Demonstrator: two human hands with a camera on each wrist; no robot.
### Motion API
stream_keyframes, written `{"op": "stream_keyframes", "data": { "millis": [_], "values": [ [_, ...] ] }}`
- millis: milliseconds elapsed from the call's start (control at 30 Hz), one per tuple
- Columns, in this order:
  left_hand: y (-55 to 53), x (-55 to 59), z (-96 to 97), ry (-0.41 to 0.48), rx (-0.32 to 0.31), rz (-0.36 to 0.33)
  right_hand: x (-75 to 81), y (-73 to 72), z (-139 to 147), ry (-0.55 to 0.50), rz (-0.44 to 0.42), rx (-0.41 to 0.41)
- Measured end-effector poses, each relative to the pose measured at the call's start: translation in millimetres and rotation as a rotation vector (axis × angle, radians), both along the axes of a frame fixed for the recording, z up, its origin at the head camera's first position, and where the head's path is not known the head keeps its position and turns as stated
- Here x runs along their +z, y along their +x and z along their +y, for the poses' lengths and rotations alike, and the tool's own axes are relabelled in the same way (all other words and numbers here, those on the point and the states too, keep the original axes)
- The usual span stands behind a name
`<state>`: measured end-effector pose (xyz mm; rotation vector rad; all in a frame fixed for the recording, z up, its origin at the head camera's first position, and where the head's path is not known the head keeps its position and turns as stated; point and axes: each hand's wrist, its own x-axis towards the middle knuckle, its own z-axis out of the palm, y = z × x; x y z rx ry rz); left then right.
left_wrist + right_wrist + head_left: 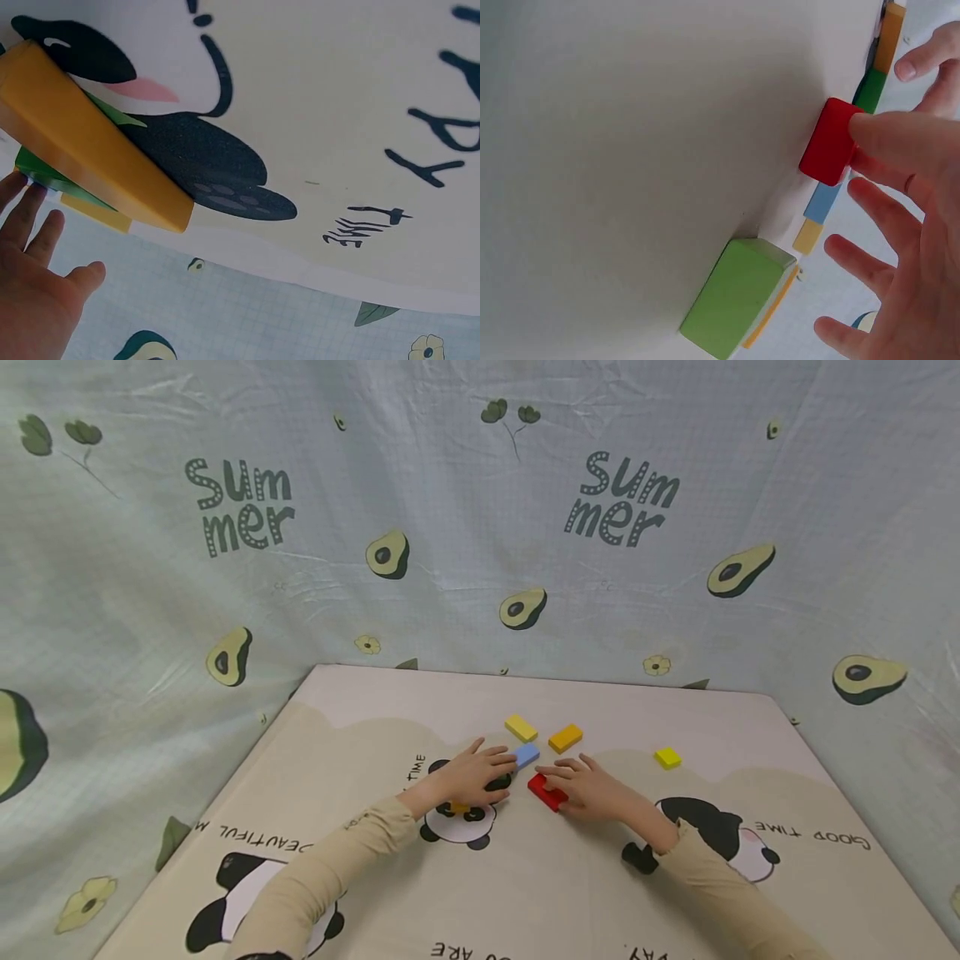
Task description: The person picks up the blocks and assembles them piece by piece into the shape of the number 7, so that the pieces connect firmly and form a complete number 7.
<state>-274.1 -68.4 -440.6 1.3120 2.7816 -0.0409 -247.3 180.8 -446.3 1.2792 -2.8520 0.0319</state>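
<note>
My right hand (596, 789) pinches a red block (831, 142) between thumb and fingers, low over the tabletop; the other fingers spread apart. Fingers reaching forward, my left hand (474, 775) hovers over the panda print. In the left wrist view its fingertips are at a dark green block (52, 176), its thumb apart. An orange block (90, 135) lies closest to that wrist, mostly covered by the hand in the head view. A blue block (527, 754) lies between the two hands, just beyond the red one.
Beyond the hands lie a pale yellow block (521, 727) and another orange block (566, 738). A bright yellow-green block (667, 757) sits farther right. The table (555, 893) wears a panda-print cover, and an avocado-print curtain (450, 485) hangs behind it.
</note>
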Motion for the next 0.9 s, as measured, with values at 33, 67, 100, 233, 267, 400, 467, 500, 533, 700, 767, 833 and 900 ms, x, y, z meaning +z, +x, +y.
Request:
{"op": "stream_keyframes", "data": {
  "millis": [33, 67, 100, 233, 267, 400, 467, 500, 533, 700, 767, 833, 900],
  "values": [
    [0.1, 0.2, -0.4, 0.001, 0.0, -0.002, -0.8, -0.7, -0.3, 0.007, -0.014, -0.004],
    [0.2, 0.3, -0.7, 0.003, -0.001, -0.004, -1.7, -1.3, -0.7, 0.012, -0.029, -0.009],
    [0.3, 0.4, -1.0, 0.004, -0.001, -0.005, -2.6, -1.7, -1.1, 0.018, -0.045, -0.016],
    [0.8, 0.8, -1.4, 0.013, -0.005, -0.016, -4.8, -2.6, -2.3, 0.015, -0.093, -0.037],
    [1.0, 0.7, -1.5, 0.009, -0.005, -0.015, -4.8, -2.7, -2.6, 0.011, -0.098, -0.038],
    [1.4, 1.4, -1.8, -0.002, -0.004, -0.006, -4.7, -3.6, -3.7, 0.005, -0.093, -0.037],
    [1.3, 1.8, -1.6, -0.002, -0.005, -0.003, -5.0, -3.9, -4.1, 0.007, -0.088, -0.035],
    [1.1, 2.0, -1.5, 0.0, -0.005, -0.003, -5.2, -4.0, -4.4, 0.012, -0.086, -0.034],
    [0.9, 2.1, -1.4, 0.001, -0.005, -0.004, -5.4, -4.2, -4.7, 0.016, -0.084, -0.034],
    [0.6, 2.6, -0.9, 0.002, 0.004, -0.026, -5.0, -3.9, -5.5, 0.029, -0.067, -0.031],
    [0.6, 2.7, -0.6, -0.001, 0.007, -0.03, -4.4, -3.5, -5.4, 0.026, -0.057, -0.028],
    [0.7, 2.8, -0.3, -0.004, 0.007, -0.028, -4.2, -3.6, -5.2, 0.023, -0.044, -0.021],
    [1.1, 3.4, 0.1, -0.005, 0.006, -0.026, -3.9, -3.7, -5.0, 0.026, -0.032, -0.015]
  ]
}}
